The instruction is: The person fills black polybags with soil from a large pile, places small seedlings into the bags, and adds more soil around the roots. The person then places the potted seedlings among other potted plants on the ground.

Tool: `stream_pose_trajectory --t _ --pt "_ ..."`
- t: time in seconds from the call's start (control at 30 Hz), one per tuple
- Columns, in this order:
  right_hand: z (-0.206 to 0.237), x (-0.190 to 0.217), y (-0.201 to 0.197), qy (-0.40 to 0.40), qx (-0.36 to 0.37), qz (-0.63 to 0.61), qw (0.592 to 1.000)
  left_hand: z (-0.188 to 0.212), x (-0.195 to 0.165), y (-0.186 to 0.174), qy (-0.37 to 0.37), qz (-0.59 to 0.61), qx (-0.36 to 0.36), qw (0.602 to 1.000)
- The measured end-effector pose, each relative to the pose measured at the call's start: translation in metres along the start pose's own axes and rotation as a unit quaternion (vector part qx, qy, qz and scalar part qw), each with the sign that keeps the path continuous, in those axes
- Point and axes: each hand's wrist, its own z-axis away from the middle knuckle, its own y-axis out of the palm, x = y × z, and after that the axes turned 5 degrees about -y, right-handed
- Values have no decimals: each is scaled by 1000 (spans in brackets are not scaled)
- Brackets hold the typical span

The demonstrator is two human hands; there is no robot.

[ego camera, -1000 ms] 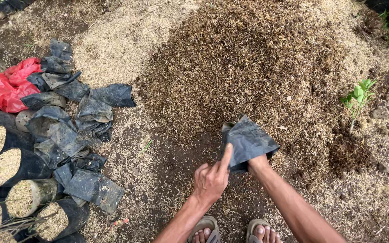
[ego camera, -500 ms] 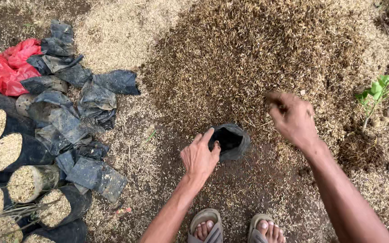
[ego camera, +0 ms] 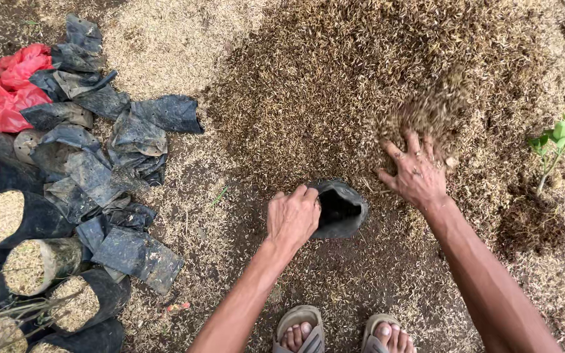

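While you crouch over the ground, the head view shows the following.

Left hand: your left hand (ego camera: 292,218) grips the near rim of the black planting bag (ego camera: 339,209), fingers curled over the edge and closed on it.

Bag: it sits on the ground with its mouth held open, just above your sandalled feet (ego camera: 338,330) and between your two hands; the inside looks dark.

Right hand: your right hand (ego camera: 418,175) lies palm down with fingers spread apart, pressed into the brown husk heap (ego camera: 387,85), holding nothing you can see. It is just right of the bag, not touching it.

Left side: flat empty black bags (ego camera: 109,163) lie in a loose pile, with a red plastic sheet (ego camera: 9,88) beyond them.

Lower left: filled bags (ego camera: 34,265) topped with pale husk lie side by side.

Right edge: a small green seedling (ego camera: 560,140) stands in the soil, well apart from your hands.
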Motion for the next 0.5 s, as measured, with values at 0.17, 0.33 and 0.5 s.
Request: stream_pose_trajectory --t 0.17,0.33,0.5 --pt "21 -17 35 133 89 -77 984 11 0 -1 -32 37 23 999" --pt "34 -46 29 225 -34 -323 918 15 -1 -8 -56 145 -25 987" --pt "32 -56 -11 151 -68 -115 979 18 -6 -16 -91 145 12 985"
